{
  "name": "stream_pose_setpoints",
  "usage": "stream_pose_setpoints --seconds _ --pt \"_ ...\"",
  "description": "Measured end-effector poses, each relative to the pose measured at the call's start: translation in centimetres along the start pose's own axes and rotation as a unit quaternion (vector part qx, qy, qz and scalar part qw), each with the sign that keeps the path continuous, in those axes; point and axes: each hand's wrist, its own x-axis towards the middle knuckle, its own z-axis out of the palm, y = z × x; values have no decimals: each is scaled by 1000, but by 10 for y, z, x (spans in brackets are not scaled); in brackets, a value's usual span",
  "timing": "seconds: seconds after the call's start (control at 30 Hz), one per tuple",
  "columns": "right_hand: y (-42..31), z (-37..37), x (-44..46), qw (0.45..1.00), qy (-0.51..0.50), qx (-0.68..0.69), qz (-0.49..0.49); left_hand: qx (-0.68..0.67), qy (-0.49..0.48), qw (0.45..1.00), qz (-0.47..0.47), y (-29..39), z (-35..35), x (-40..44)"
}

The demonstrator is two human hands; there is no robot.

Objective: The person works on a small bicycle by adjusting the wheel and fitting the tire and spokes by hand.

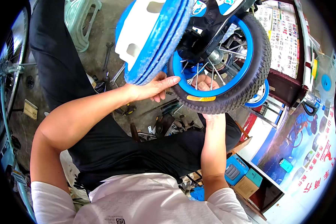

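Observation:
A small bicycle wheel with a blue rim and a black knobby tire point(263, 48) stands in front of me, joined to a black frame part point(198, 44). My left hand point(156, 86) is at the wheel's left side, its thumb on the blue rim and its other fingers apart below. Behind the spokes, the fingers of my right hand point(205, 83) are curled near the rim; the tire hides part of that hand. An orange reflective strip point(201, 98) marks the tire's lower side. A blue and white padded part point(138, 35) rises above my left hand.
Wrenches point(108, 56) and other tools lie on the floor. A green plastic stool point(78, 26) stands at the upper left, beside a bicycle wheel point(16, 56) at the far left. A blue box point(236, 170) and a cardboard box point(246, 187) are at the lower right.

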Motion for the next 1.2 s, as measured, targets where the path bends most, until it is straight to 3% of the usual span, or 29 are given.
stream_pose_setpoints --seconds 0.33,0.43,0.83,0.97,1.2 --pt "-1 -17 17 993 -108 -42 -13 23 22 999 36 4 -7 0" --pt "-5 -25 17 991 -91 -100 19 21 26 998 49 8 -8 -3" --pt "-22 -8 12 990 -81 -103 59 20 28 995 89 9 -7 -6" --pt "-14 -12 16 991 -114 -53 40 32 26 995 87 11 -8 -8" --pt "-13 -6 10 994 -52 -89 31 45 33 995 83 11 -8 -7"
